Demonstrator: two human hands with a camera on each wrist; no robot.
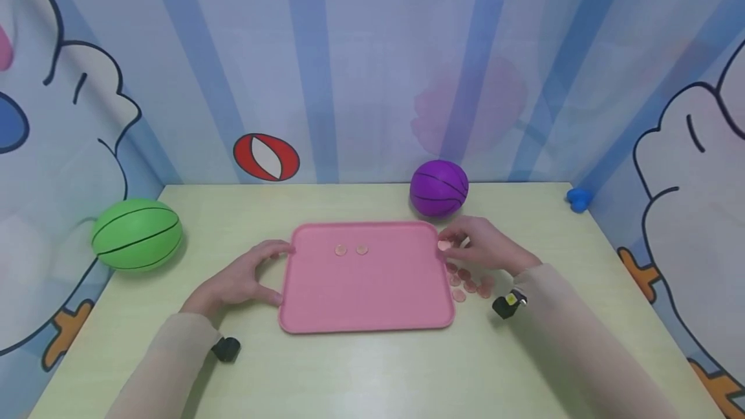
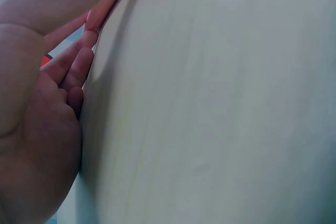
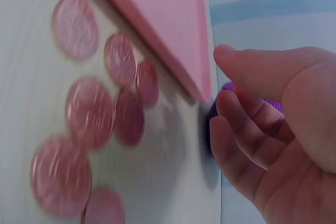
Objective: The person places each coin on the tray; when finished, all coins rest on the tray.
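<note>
A pink tray (image 1: 367,290) lies flat on the table with two copper-coloured coins on it, a left coin (image 1: 340,250) and a right coin (image 1: 362,249). My left hand (image 1: 241,280) rests at the tray's left side, thumb and forefinger spread apart and touching its rim. Just over the tray's right edge, my right hand (image 1: 485,244) pinches another coin (image 1: 444,246) between thumb and fingers. Below that hand, several loose coins (image 3: 90,113) lie on the table beside the tray; some overlap. In the right wrist view the pinched coin is hidden.
A purple ball (image 1: 439,188) stands behind the tray's far right corner. On the table's left edge sits a green ball (image 1: 138,235). A small blue object (image 1: 579,200) is at the far right corner. Printed cloth walls (image 1: 372,83) rise behind and beside the table.
</note>
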